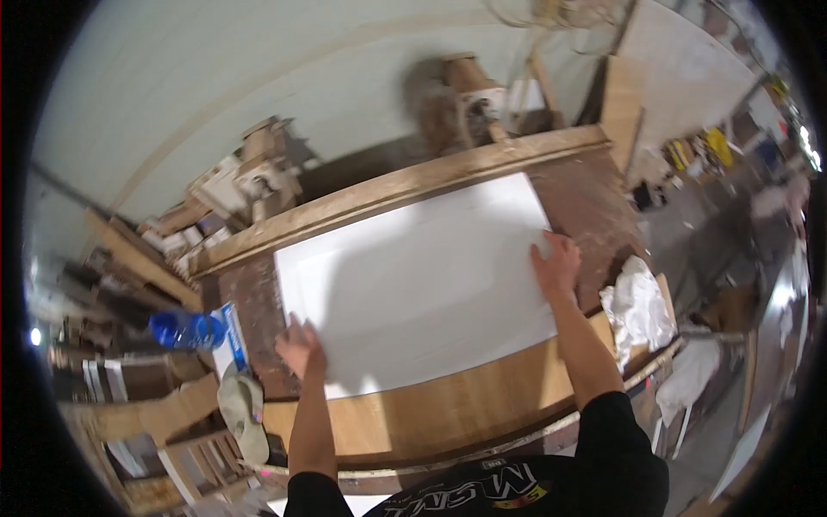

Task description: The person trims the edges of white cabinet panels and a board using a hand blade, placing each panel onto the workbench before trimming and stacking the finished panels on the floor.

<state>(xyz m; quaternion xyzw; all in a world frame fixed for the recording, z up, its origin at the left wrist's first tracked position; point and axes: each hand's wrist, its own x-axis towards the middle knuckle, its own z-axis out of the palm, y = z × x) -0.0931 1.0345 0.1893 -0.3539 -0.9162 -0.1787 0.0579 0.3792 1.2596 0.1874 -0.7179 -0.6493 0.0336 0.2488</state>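
A large white rectangular panel lies at a slant on the workbench, with a grey shadow over most of it. My left hand is at the panel's left edge near the front corner, its fingers bent around that edge. On the opposite side, my right hand grips the right edge, thumb over the white face and fingers along the outside. The undersides of both grips are hidden. Beneath the panel's front edge shows a light wooden board.
A wooden rail borders the bench's far side. At left are a blue plastic bottle, a blue-and-white packet and a beige cap. A crumpled white cloth sits at right. Wood offcuts stand behind the rail.
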